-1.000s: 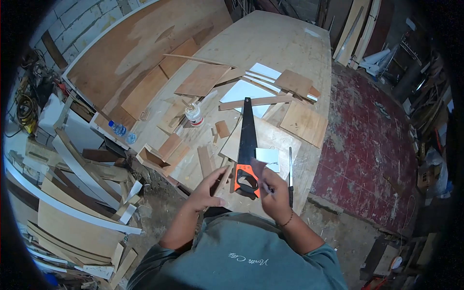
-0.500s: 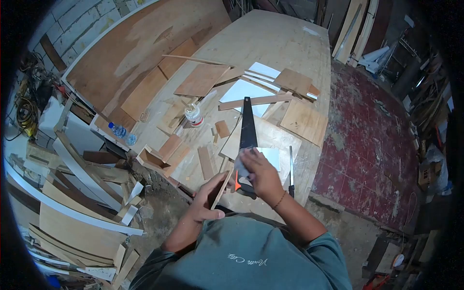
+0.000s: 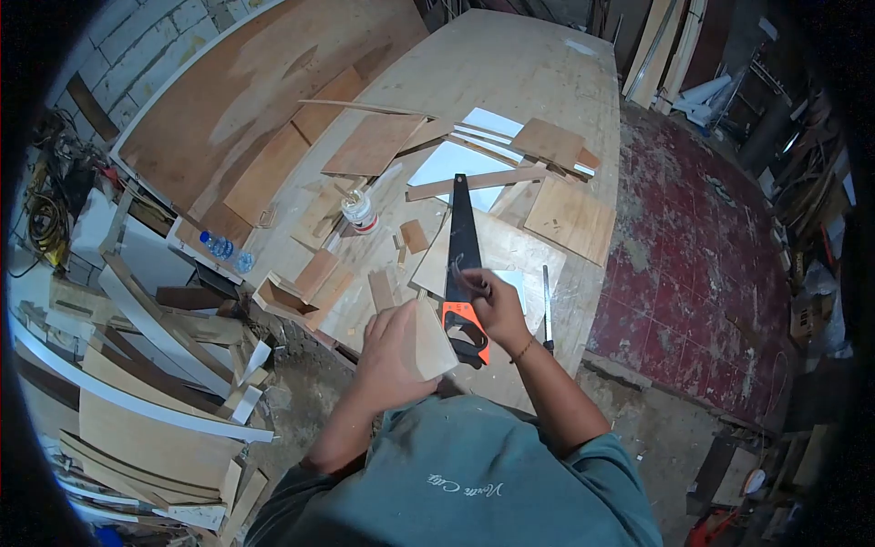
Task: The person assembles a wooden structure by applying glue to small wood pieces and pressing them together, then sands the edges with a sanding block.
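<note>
My left hand (image 3: 390, 356) is wrapped round a small pale wooden board (image 3: 432, 342), tilted with its flat face up, near my body. To the right, my right hand (image 3: 497, 308) pinches a small dark curled piece (image 3: 463, 279), perhaps sandpaper, above the saw. The handsaw (image 3: 464, 239) lies on the table, its blade pointing away and its orange and black handle between my hands. A white sheet piece (image 3: 510, 284) lies partly behind my right hand. Right of that hand is a long thin metal tool (image 3: 547, 301) with a dark handle.
On the wooden table (image 3: 510, 55) are a glue jar (image 3: 359, 211), a plywood panel (image 3: 571, 219), a wooden strip (image 3: 478, 184) and an open wooden box (image 3: 284, 296). Plastic bottles (image 3: 219, 244) stand at its left edge. Curved frames fill the lower left; red floor lies right.
My left hand has turned the board from edge-on to face up. My right hand has lifted off the saw handle, uncovering it, with the dark piece in its fingers.
</note>
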`<state>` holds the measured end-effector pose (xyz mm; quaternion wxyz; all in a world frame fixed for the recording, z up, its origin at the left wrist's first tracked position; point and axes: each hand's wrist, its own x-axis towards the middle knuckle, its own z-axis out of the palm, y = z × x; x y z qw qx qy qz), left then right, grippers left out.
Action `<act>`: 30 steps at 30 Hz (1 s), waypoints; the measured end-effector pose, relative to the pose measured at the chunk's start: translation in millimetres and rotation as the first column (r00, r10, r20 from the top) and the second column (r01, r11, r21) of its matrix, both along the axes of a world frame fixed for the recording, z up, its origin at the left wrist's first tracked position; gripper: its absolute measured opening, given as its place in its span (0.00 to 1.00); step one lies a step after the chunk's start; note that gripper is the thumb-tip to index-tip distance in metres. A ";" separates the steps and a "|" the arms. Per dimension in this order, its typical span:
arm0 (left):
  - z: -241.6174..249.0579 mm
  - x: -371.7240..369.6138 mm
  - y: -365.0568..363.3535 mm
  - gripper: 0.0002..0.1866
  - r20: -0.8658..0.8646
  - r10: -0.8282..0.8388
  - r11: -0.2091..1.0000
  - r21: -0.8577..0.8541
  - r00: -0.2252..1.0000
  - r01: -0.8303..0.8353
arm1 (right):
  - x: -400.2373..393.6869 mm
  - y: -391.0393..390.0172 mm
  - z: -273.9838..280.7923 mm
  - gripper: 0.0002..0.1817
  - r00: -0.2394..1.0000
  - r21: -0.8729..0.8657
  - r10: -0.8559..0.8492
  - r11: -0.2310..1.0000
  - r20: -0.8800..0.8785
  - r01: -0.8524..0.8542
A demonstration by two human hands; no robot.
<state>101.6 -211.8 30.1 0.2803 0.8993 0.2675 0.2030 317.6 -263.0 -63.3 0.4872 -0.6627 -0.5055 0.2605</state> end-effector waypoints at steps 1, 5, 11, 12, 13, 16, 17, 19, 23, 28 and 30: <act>0.3 4.3 -0.8 0.52 -0.065 0.043 0.996 0.081 0.997 -0.038 | 5.3 8.2 -11.5 0.27 0.945 0.086 0.043 0.996 -0.325 -0.016; -1.4 7.6 -4.1 0.50 -0.049 0.128 0.984 0.135 0.991 -0.120 | 16.2 24.3 -49.2 0.41 0.601 -0.063 -0.149 0.985 -0.786 0.161; -23.9 -1.1 1.6 0.50 -0.033 0.143 0.981 0.140 0.989 -0.137 | -30.3 -16.7 -22.5 0.39 0.492 -0.018 0.091 0.977 -0.866 -0.211; -26.2 0.7 1.3 0.50 -0.029 0.114 0.990 0.089 0.993 -0.111 | -42.0 -25.7 1.5 0.38 0.401 0.110 0.255 0.930 -0.880 -0.350; -26.4 3.4 0.5 0.50 -0.022 0.082 0.996 0.040 0.996 -0.081 | -48.0 -31.4 13.9 0.37 0.288 0.242 0.405 0.851 -0.868 -0.466; -14.1 7.6 -3.6 0.50 -0.028 0.042 0.998 0.038 0.999 -0.041 | -43.7 -31.4 16.7 0.34 0.263 0.277 0.420 0.852 -0.869 -0.444; -13.2 8.2 -3.6 0.50 -0.025 0.038 0.999 0.040 0.999 -0.037 | -41.5 -31.9 14.7 0.34 0.267 0.278 0.420 0.853 -0.867 -0.441; -12.4 6.2 -4.4 0.51 -0.023 -0.029 0.998 0.060 0.999 0.031 | -38.8 -32.8 9.5 0.29 0.250 0.221 0.348 0.878 -0.904 -0.425; -10.7 3.2 -5.3 0.51 -0.043 -0.126 0.991 0.036 0.991 0.127 | -39.0 -32.2 16.3 0.25 0.253 0.206 0.299 0.918 -0.920 -0.338; -5.6 1.3 -5.2 0.51 -0.037 -0.168 0.984 0.060 0.985 0.170 | -43.9 -34.0 34.4 0.17 0.293 0.193 0.242 0.964 -0.925 -0.185; -11.2 -0.9 -3.9 0.51 -0.032 -0.202 0.977 0.069 0.979 0.204 | -39.2 -37.3 32.1 0.14 0.331 0.176 0.236 0.963 -0.913 -0.203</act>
